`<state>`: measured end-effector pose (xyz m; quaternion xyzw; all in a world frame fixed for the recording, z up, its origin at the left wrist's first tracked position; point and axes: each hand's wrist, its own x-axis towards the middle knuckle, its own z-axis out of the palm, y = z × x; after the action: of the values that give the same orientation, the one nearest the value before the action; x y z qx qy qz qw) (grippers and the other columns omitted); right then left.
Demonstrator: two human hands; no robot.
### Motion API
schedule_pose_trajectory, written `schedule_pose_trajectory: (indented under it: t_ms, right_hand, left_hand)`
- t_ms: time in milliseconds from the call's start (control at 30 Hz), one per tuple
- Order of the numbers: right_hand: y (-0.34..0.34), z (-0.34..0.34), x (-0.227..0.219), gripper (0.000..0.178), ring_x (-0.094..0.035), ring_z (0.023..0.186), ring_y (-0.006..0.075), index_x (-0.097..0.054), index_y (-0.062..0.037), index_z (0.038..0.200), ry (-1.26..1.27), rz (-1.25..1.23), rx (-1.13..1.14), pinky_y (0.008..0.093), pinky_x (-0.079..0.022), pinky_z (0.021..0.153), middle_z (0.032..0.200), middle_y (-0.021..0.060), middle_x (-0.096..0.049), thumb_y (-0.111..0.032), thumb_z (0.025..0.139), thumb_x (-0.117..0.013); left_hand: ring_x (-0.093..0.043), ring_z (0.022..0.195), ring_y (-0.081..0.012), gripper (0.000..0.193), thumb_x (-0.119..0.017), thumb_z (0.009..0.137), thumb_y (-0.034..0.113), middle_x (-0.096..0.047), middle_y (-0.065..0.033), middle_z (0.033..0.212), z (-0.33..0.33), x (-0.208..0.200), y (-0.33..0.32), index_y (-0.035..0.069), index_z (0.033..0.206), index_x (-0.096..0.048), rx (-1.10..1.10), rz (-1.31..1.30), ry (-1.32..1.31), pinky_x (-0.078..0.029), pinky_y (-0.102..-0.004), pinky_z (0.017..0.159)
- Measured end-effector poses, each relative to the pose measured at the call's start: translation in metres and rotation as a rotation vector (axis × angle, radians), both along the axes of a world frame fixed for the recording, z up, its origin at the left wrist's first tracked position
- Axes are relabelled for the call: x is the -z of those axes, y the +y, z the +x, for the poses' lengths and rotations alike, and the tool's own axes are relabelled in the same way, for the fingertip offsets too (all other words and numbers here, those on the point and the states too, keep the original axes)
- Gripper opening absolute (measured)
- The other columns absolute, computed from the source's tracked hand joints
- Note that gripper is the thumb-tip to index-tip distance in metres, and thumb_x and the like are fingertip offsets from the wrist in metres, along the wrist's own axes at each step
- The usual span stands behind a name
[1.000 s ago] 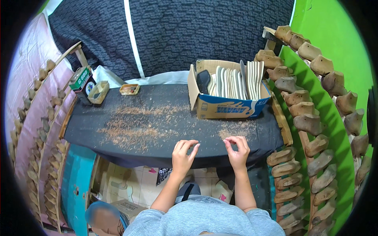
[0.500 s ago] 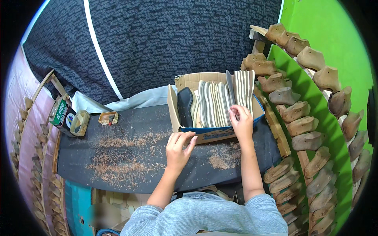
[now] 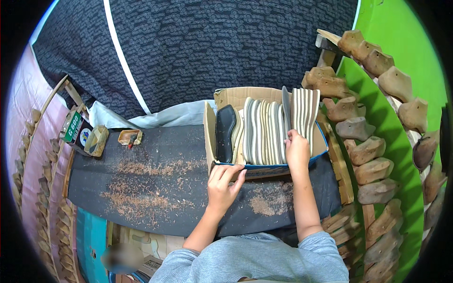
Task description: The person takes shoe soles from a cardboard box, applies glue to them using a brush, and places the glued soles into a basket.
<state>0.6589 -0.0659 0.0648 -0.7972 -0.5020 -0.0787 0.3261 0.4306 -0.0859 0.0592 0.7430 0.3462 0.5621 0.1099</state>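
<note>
Your right hand point(image 3: 296, 152) reaches into the cardboard box point(image 3: 264, 170), fingers curled around the upright shoe soles point(image 3: 264, 132) near the row's right end, apparently pinching one. Your left hand point(image 3: 222, 185) lies open, fingers spread, against the box's front wall, holding nothing. The box sits at the right of the dark worktable point(image 3: 155, 141), which is strewn with wood shavings point(image 3: 141, 198), beside a rack of wooden shoe forms point(image 3: 363, 151)

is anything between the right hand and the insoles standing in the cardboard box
Nothing visible. The right hand is already inside the cardboard box, fingers on the upright insoles. The left hand rests at the box's front edge.
</note>
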Motion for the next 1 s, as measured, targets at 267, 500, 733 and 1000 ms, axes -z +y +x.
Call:
schedule_pose_trajectory:
  t_ms: [267, 500, 733, 1000]
  right_hand:
    - [-0.002, -0.008, -0.009, 0.01, -0.065, 0.074, 0.038, -0.062, -0.0018, 0.084, -0.097, -0.169, 0.089, 0.0458, -0.052, 0.067, 0.074, 0.0225, -0.064, -0.007, 0.079, -0.056]
    - [-0.006, -0.007, -0.016, 0.016, -0.065, 0.072, 0.0372, -0.067, -0.006, 0.091, -0.141, -0.033, 0.16, 0.0457, -0.052, 0.066, 0.075, 0.0216, -0.065, -0.012, 0.081, -0.056]
    - [-0.035, -0.029, -0.036, 0.019, -0.067, 0.074, 0.0299, -0.067, -0.0042, 0.099, 0.064, 0.387, -0.066, 0.0371, -0.052, 0.066, 0.085, 0.0177, -0.067, -0.009, 0.081, -0.063]
    - [-0.059, -0.102, -0.041, 0.023, -0.067, 0.078, 0.0136, -0.067, 0.0012, 0.103, 0.65, 0.358, -0.639, 0.0263, -0.055, 0.07, 0.085, 0.0101, -0.07, 0.0, 0.08, -0.067]
  left_hand:
    - [-0.058, 0.073, -0.0226, 0.017, -0.073, 0.071, 0.006, -0.061, -0.0058, 0.078, 0.004, 0.003, -0.004, 0.006, 0.086, -0.066, -0.023, 0.022, 0.02, -0.048, -0.0331, 0.067]
    - [-0.057, 0.074, -0.0221, 0.015, -0.072, 0.072, 0.007, -0.06, -0.0056, 0.078, -0.004, 0.009, -0.013, 0.007, 0.086, -0.067, -0.055, -0.019, 0.013, -0.047, -0.033, 0.067]
    - [-0.058, 0.073, -0.023, 0.013, -0.069, 0.074, 0.006, -0.061, -0.0067, 0.078, -0.016, 0.011, -0.021, 0.006, 0.087, -0.067, -0.077, -0.063, -0.011, -0.048, -0.0332, 0.068]
    - [-0.057, 0.075, -0.0147, 0.021, -0.059, 0.087, 0.009, -0.06, -0.009, 0.085, -0.041, 0.008, -0.028, 0.003, 0.107, -0.06, -0.077, -0.229, -0.185, -0.047, -0.026, 0.068]
